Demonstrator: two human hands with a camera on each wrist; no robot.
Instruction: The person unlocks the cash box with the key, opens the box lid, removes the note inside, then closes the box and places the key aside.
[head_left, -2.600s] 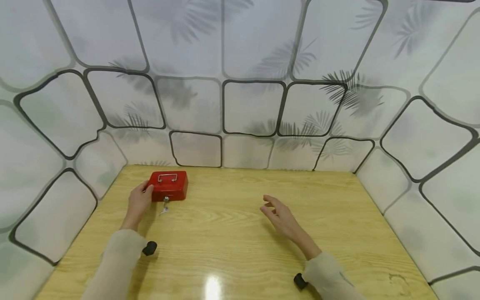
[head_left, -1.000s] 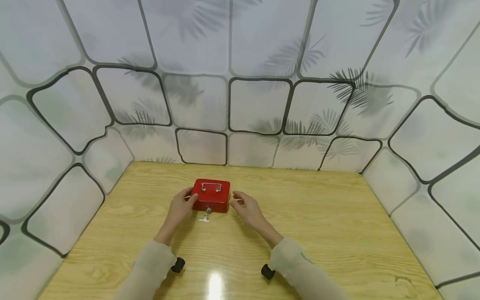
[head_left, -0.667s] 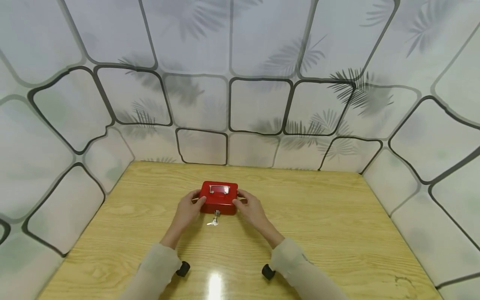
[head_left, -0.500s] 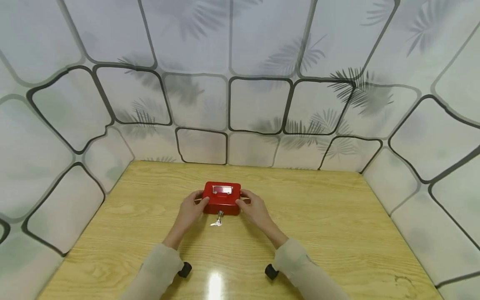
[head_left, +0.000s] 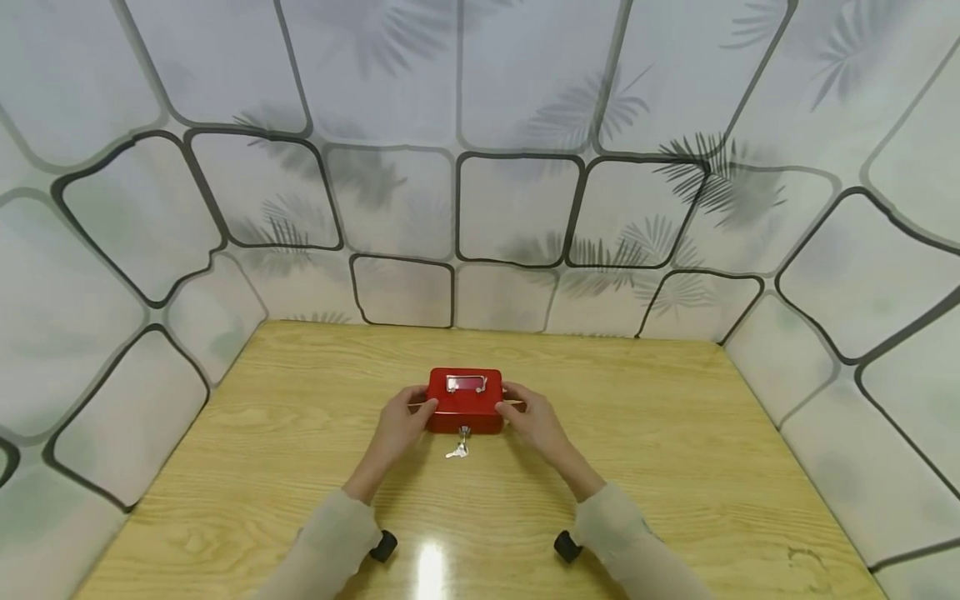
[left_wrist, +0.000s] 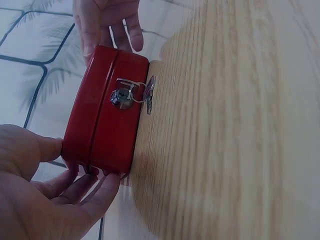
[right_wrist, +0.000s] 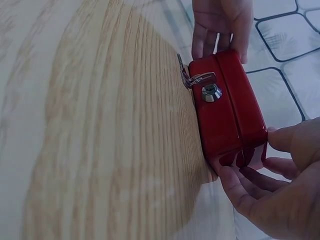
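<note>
The red cash box (head_left: 465, 400) has slid from the table's far left corner to its middle, and the right hand (head_left: 537, 422), earlier hovering apart, now grips the box's right end while the left hand (head_left: 402, 423) grips its left end, fingers curled around the sides. There is 1 box, lid closed, long axis running left to right, its lock face toward the person with 1 key in the lock and a second key (head_left: 457, 451) hanging onto the wooden table (head_left: 675, 450). Bare tabletop surrounds the box on all sides, well clear of every edge.
</note>
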